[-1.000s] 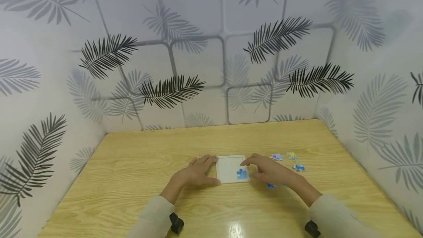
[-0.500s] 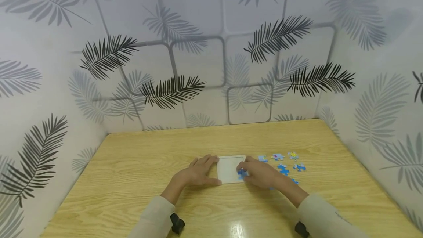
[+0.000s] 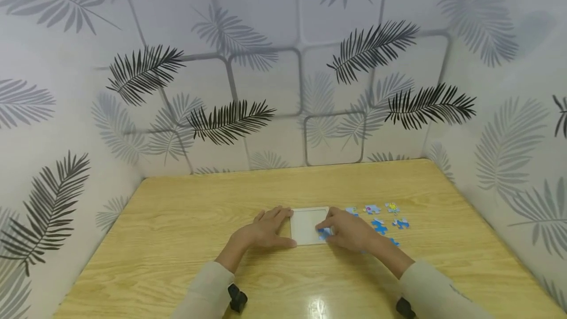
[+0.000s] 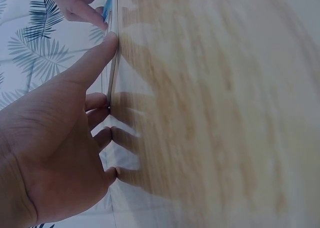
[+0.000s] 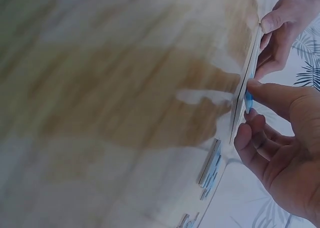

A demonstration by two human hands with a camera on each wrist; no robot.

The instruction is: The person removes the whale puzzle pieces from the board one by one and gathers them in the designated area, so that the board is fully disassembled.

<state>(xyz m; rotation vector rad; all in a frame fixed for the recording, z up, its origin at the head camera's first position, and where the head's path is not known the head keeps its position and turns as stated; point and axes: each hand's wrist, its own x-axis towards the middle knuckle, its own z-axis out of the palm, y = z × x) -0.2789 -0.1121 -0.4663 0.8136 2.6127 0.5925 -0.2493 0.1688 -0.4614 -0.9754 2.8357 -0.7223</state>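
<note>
A shallow pale puzzle tray (image 3: pixel 303 225) lies on the table between both hands. My left hand (image 3: pixel 263 233) rests at its left side, fingers spread; the fingertips touch the upper left corner and the thumb the lower left one. In the left wrist view the left hand (image 4: pixel 55 138) shows its fingers extended along the tray's edge. At the tray's lower right corner, my right hand (image 3: pixel 352 230) pinches a blue jigsaw piece (image 3: pixel 325 234), partly covered by its fingers. The right wrist view shows this blue piece (image 5: pixel 248 100) between thumb and fingers of the right hand (image 5: pixel 295 143).
Several loose jigsaw pieces lie right of the tray, among them a blue one (image 3: pixel 379 226), one with a yellow figure (image 3: pixel 392 207) and a pale one with a pink mark (image 3: pixel 372 209). The wooden table (image 3: pixel 212 196) meets a leaf-patterned wall (image 3: pixel 270 82) behind.
My right hand has moved left and down from the tray's right edge onto the blue piece at the corner, uncovering loose pieces to the right. The left hand stays in place.
</note>
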